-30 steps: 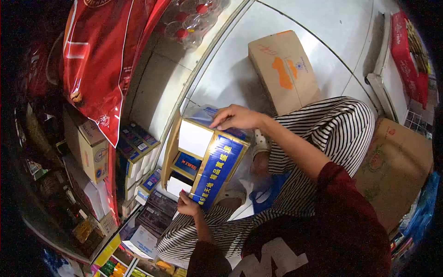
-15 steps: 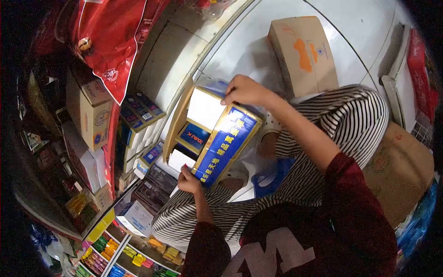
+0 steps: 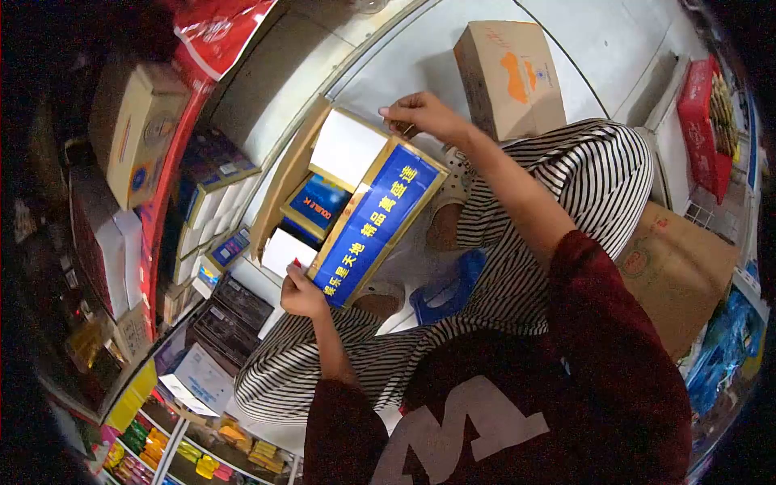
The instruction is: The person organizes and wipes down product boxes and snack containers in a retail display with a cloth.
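An open carton (image 3: 376, 212) with a blue side, gold edges and yellow Chinese lettering is tilted in front of my crossed legs. Inside it are a white box (image 3: 349, 148), a dark blue box (image 3: 320, 202) marked DOUBLE K, and a smaller white box (image 3: 288, 251). My left hand (image 3: 305, 295) grips the carton's lower corner, thumb on the rim. Just above the upper corner, my right hand (image 3: 428, 118) is closed with fingertips together; what they hold, if anything, I cannot make out.
A brown carton with orange marks (image 3: 513, 77) stands on the tiled floor ahead, another brown carton (image 3: 675, 275) to the right. At left, stacked small boxes (image 3: 212, 206) line a red-edged shelf (image 3: 166, 222). A blue plastic object (image 3: 449, 289) lies between my legs. Colourful packets (image 3: 149, 444) fill bins at lower left.
My right hand has come off the carton's upper rim and is now slightly above it. My left hand keeps its grip on the lower corner. The view has shifted a little.
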Motion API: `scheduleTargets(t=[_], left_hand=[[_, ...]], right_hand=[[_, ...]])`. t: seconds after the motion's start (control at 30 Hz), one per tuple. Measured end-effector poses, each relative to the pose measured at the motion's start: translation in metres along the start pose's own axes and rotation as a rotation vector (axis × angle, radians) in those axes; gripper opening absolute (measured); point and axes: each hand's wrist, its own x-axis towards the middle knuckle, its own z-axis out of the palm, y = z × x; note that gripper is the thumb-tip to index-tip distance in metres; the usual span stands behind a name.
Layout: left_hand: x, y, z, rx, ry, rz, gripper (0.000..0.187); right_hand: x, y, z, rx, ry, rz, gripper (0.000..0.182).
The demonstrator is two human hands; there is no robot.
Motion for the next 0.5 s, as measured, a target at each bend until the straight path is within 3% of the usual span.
scheduleTargets(t=[0.13, 0.17, 0.27, 0.33, 0.5], left_hand=[[0.000, -0.010, 0.001, -0.009, -0.039, -0.055, 0.039], [0.001, -0.017, 0.005, -0.060, 0.009, 0.006, 0.037], [0.002, -0.008, -0.005, 0.006, -0.128, -0.066, 0.032], [0.004, -0.019, 0.003, -0.028, 0.007, 0.034, 0.031], [0.004, -0.022, 0.005, -0.016, 0.023, 0.025, 0.031]], right_hand=[[-0.003, -0.025, 0.002, -0.373, -0.113, -0.098, 0.019], [-0.001, -0.030, 0.002, -0.511, -0.097, -0.080, 0.017], [0.004, -0.029, 0.001, -0.435, -0.110, -0.043, 0.017], [0.004, -0.026, 0.003, -0.409, -0.102, -0.010, 0.017], [-0.005, -0.024, 0.014, -0.350, -0.011, 0.032, 0.016]])
